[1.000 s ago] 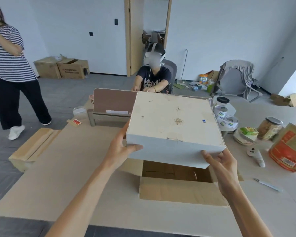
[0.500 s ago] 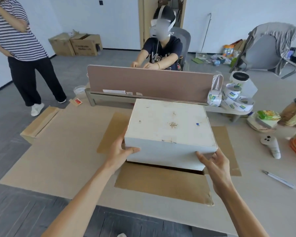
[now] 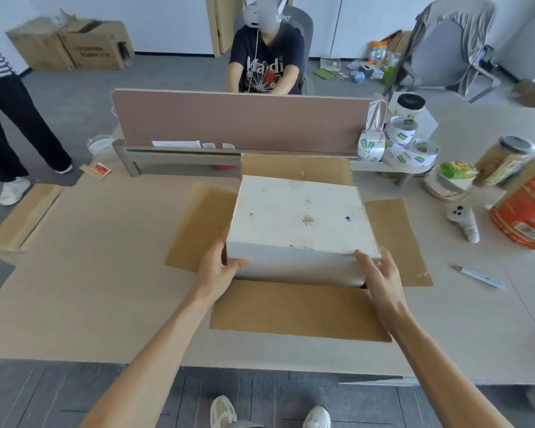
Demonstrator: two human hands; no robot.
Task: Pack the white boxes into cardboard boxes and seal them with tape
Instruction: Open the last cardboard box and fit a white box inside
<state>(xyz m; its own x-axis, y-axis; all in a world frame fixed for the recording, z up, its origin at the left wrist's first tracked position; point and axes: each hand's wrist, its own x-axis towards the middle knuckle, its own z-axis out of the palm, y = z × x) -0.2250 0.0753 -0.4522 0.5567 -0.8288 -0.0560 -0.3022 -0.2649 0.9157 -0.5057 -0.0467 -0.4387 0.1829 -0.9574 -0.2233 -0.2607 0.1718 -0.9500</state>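
- Hands hold one white box [image 3: 300, 214] by its near corners, at the middle of the bench [image 3: 105, 273].
- Left hand [image 3: 218, 270] wraps the near left corner of the white box. Its thumb lies across the front face and its fingers run up the left side, mostly hidden.
- Right hand [image 3: 383, 279] clasps the near right corner of the white box, thumb on the front top edge. Its fingers [image 3: 386, 257] are only slightly bent and lie against the right side.
- White box stands level and partway down in the mouth of the cardboard box [image 3: 297, 310], with its upper part above the rim.
- Cardboard box has four flaps folded outward around the white box. The near, left and right ones lie flat on the bench, and the far one stands up behind the white box.
- Divider panel [image 3: 238, 122] stands beyond the white box, and a seated person [image 3: 266, 66] is behind it.
- Tape rolls [image 3: 396, 143] are stacked beyond and to the right of the white box.
- To the right of the white box lie a white controller [image 3: 464, 222], a pen [image 3: 479, 277], a jar [image 3: 507, 162] and a red bag [image 3: 528, 211].
- Far to the left of the white box, a standing person [image 3: 10, 118] is on the floor.
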